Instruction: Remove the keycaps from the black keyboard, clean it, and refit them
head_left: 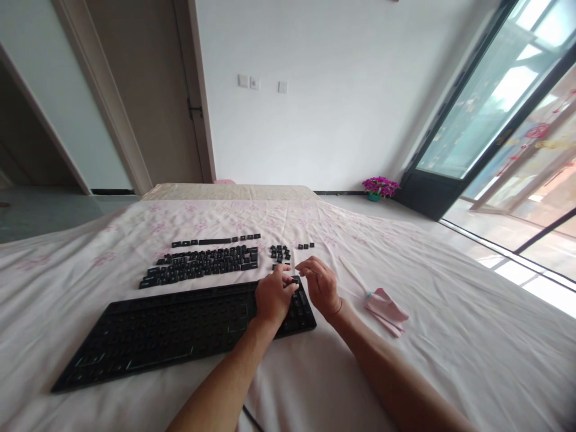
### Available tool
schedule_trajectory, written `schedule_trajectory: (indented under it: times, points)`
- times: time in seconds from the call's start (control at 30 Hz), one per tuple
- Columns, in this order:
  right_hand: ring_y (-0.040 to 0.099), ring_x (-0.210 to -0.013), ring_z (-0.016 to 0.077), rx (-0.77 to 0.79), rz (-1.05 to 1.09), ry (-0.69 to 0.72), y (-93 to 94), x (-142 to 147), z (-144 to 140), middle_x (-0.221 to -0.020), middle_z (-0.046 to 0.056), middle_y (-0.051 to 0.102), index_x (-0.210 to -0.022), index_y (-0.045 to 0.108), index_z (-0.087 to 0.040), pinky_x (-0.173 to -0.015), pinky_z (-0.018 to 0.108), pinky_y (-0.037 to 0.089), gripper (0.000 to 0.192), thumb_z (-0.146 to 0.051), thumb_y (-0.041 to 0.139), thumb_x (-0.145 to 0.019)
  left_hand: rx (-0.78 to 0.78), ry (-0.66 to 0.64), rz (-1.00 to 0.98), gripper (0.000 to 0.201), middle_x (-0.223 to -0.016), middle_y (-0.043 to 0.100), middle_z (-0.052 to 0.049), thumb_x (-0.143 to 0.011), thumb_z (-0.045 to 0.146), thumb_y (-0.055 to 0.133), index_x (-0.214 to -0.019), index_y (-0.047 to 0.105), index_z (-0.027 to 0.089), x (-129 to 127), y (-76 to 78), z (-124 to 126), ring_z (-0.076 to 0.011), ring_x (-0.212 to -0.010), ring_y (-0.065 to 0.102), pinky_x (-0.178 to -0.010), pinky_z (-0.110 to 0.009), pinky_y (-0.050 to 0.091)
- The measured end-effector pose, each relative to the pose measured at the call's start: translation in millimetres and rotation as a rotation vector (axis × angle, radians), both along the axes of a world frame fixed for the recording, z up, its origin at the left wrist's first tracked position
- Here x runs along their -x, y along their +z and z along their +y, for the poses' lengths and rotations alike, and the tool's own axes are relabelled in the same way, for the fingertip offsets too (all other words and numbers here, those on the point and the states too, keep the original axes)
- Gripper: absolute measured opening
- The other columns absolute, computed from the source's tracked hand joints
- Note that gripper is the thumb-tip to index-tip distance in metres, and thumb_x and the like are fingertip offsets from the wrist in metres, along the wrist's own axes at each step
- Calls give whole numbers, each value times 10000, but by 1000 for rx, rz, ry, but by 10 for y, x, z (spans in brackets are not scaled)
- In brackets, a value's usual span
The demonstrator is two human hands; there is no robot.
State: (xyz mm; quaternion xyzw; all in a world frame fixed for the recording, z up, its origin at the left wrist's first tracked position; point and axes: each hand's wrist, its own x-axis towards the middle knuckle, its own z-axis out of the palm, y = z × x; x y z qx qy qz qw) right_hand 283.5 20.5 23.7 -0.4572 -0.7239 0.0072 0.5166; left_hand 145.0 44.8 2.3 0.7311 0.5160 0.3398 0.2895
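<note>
A black keyboard (pixel 171 330) with its keycaps removed lies on a bed covered by a pale pink flowered sheet (pixel 405 360). Beyond it, removed black keycaps (pixel 202 264) are laid out in rows, with a small cluster (pixel 279 253) and a short row (pixel 306 245) to their right. My left hand (pixel 272 297) rests over the keyboard's right end, fingers pinched around a small dark piece, apparently a keycap. My right hand (pixel 320 282) hovers just right of it, fingers curled, touching or nearly touching the same spot.
A folded pink cloth with a thin white stick (pixel 384 307) lies right of my right hand. A cable (pixel 252 420) runs off the near edge. Beyond the bed are a door, a white wall, a potted purple flower (pixel 380 187) and a glass sliding door at right.
</note>
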Motion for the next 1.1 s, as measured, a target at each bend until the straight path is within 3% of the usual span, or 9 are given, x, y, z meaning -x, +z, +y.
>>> schedule_trajectory:
  times: [0.13,0.23,0.37,0.47,0.6,0.67,0.83,1.1]
  points:
    - [614,-726,165,261,62,-118,20,-123,82,-768,33,674,-853,691,-188,-720,283,472,179,-289,548,-885,14,42,-115,451,-889,727,37,-747,267,721,-1158,536,279,0,-31,6,-156,-832,673,-736,-253,426]
    - [622,-699,162,465,61,-59,-31,-195,104,-754,20,698,-858,725,-184,-682,267,471,159,-310,643,-805,6,43,-159,474,-874,729,30,-753,281,724,-1179,516,275,-2,-35,-1,-161,-844,677,-743,-257,433]
    - [602,-608,136,660,151,50,-135,-248,112,-702,14,690,-797,723,-169,-562,229,457,189,-327,619,-800,7,24,-195,494,-867,726,27,-757,278,718,-1202,504,278,-4,-40,-7,-161,-844,674,-754,-258,442]
    - [587,-563,125,670,172,-44,-185,-364,204,-712,13,694,-800,711,-174,-524,221,443,208,-344,591,-802,6,31,-205,531,-947,720,11,-771,281,696,-1253,475,278,-9,-54,2,-153,-820,667,-740,-256,449]
    - [630,-678,149,566,-10,-463,-153,-713,477,-772,11,716,-832,710,-207,-622,235,439,222,-360,551,-820,2,52,-201,458,-973,710,5,-820,274,623,-1253,477,266,-21,-69,18,-134,-774,652,-720,-247,448]
    - [637,-757,178,560,-56,-567,-116,-911,639,-802,32,720,-824,712,-201,-657,249,423,197,-326,561,-806,-1,51,-182,424,-942,710,16,-824,248,606,-1233,493,264,-25,-69,18,-127,-756,644,-707,-242,441]
    - [628,-786,195,601,-117,-640,-112,-1228,962,-826,53,718,-844,724,-208,-646,253,390,181,-263,559,-794,-13,37,-157,385,-910,705,32,-828,208,582,-1203,513,264,-22,-60,8,-119,-763,638,-713,-239,434]
    - [630,-815,189,654,-167,-607,-264,-1370,1162,-862,44,724,-875,744,-222,-659,244,398,180,-268,594,-788,-11,32,-128,360,-918,704,20,-848,222,552,-1205,531,270,-30,-75,25,-141,-786,644,-752,-262,444]
